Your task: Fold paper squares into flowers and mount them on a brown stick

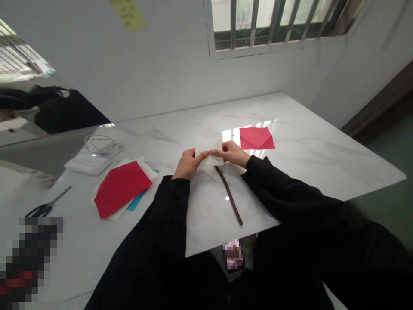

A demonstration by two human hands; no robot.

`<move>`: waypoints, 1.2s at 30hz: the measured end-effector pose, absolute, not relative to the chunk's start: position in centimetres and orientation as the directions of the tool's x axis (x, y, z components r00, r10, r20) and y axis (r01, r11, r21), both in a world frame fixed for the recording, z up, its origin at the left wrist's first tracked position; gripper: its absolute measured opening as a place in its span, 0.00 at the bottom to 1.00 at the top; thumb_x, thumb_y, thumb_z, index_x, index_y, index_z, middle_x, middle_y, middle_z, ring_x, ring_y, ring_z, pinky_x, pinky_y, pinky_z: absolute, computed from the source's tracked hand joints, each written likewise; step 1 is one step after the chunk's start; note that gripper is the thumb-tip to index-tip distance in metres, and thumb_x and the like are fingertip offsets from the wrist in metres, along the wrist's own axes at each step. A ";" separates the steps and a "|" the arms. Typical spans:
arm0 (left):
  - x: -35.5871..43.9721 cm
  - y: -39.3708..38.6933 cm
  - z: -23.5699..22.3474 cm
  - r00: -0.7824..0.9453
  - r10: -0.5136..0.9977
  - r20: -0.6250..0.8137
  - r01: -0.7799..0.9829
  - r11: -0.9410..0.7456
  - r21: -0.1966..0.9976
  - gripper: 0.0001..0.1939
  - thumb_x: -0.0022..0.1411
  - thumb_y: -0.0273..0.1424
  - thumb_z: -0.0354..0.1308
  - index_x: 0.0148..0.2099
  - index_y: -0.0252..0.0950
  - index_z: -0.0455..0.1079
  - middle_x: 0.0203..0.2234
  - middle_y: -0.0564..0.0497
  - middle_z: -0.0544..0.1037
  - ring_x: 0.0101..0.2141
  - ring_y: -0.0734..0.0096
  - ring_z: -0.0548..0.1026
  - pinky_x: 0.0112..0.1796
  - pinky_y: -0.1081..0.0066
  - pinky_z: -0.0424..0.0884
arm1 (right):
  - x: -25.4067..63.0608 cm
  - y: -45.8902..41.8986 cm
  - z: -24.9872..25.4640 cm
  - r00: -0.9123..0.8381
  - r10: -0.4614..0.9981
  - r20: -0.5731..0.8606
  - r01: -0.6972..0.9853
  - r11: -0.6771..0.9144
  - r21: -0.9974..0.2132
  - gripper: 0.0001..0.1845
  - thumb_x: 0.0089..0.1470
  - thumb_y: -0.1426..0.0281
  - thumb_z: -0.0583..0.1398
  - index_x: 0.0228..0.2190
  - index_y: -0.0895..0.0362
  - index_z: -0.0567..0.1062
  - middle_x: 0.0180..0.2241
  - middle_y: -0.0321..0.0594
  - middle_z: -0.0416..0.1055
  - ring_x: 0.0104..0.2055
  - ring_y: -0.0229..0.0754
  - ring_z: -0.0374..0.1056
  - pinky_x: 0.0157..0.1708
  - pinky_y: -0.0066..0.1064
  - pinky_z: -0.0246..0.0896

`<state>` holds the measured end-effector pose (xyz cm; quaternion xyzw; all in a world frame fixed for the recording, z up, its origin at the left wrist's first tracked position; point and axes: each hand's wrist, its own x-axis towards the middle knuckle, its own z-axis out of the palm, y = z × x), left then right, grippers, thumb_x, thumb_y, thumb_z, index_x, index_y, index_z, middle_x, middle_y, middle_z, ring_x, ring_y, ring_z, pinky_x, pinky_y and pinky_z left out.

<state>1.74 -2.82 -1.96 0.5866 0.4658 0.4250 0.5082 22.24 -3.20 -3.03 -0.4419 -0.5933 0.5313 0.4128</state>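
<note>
Both my hands hold a white sheet of paper (208, 148) over the white marble table (300, 155). My left hand (187, 164) pinches its lower left part with closed fingers. My right hand (232, 153) grips its right edge, fingers pressed together. A thin dark brown strip (229, 196) lies on the table just below the paper, running toward me. Black sleeves cover both my arms.
A folded red paper (257, 138) lies beyond my right hand. At the left are a larger red sheet (120, 187) over white and blue sheets, scissors (45, 206), a white box (87, 164) and a coiled cable (101, 144). The table's near edge is close.
</note>
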 end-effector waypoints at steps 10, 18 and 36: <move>2.0 -3.6 -1.0 0.270 0.963 -0.008 0.157 -0.036 0.987 0.35 0.44 0.56 0.77 0.42 0.30 0.83 0.35 0.41 0.86 0.36 0.54 0.81 0.36 0.65 0.75 | 22.1 -3.5 -2.3 -0.244 0.968 -0.050 -0.032 -0.059 -0.998 0.21 0.48 0.57 0.77 0.32 0.60 0.81 0.33 0.44 0.80 0.33 0.41 0.74 0.31 0.30 0.73; 2.3 -3.3 -1.5 0.249 0.967 0.057 0.057 -0.074 0.996 0.33 0.46 0.50 0.78 0.47 0.31 0.80 0.39 0.43 0.86 0.40 0.56 0.82 0.41 0.65 0.78 | 22.1 -3.2 -2.9 -0.221 0.975 -0.014 -0.001 -0.014 -1.000 0.20 0.49 0.57 0.76 0.33 0.60 0.82 0.33 0.44 0.80 0.33 0.42 0.74 0.31 0.31 0.72; 3.7 -3.9 -2.1 0.157 0.980 -0.126 -0.220 0.159 0.963 0.32 0.41 0.41 0.81 0.47 0.33 0.78 0.43 0.42 0.85 0.41 0.60 0.83 0.41 0.66 0.80 | 21.0 -4.0 -2.4 -0.075 0.989 -0.125 -0.152 -0.135 -0.979 0.11 0.56 0.66 0.72 0.37 0.60 0.80 0.37 0.45 0.82 0.34 0.39 0.75 0.29 0.26 0.67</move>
